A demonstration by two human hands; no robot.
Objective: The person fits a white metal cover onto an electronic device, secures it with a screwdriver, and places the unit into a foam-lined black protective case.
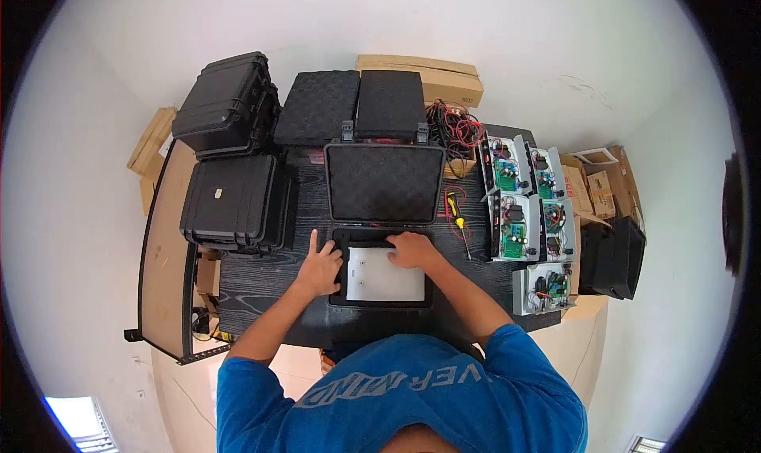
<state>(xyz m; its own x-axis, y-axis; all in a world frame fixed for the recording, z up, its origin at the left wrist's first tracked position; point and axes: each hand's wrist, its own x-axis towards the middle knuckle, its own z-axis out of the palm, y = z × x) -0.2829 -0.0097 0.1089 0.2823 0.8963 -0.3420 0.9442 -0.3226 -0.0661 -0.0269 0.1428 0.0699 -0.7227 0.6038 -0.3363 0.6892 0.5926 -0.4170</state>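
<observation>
A black hard case (pixel 381 305) lies open on the table in front of me, its foam-lined lid (pixel 385 183) raised at the back. Inside the base sits a flat white panel (pixel 387 277) with small dark holes near its left side. My left hand (pixel 319 271) is at the case's left edge, fingers spread against the black foam beside the panel. Over the panel's upper right part rests my right hand (pixel 414 251), its fingers bent but apart, touching the panel's top area. Neither hand visibly grips anything.
Closed black cases (pixel 230 199) are stacked at left, with foam-topped boxes (pixel 319 104) behind. A yellow-black screwdriver (pixel 456 211) lies right of the lid, below tangled cables (pixel 453 132). Several open white housings with circuit boards (pixel 511 223) stand at right. Cardboard boxes (pixel 420 76) line the wall.
</observation>
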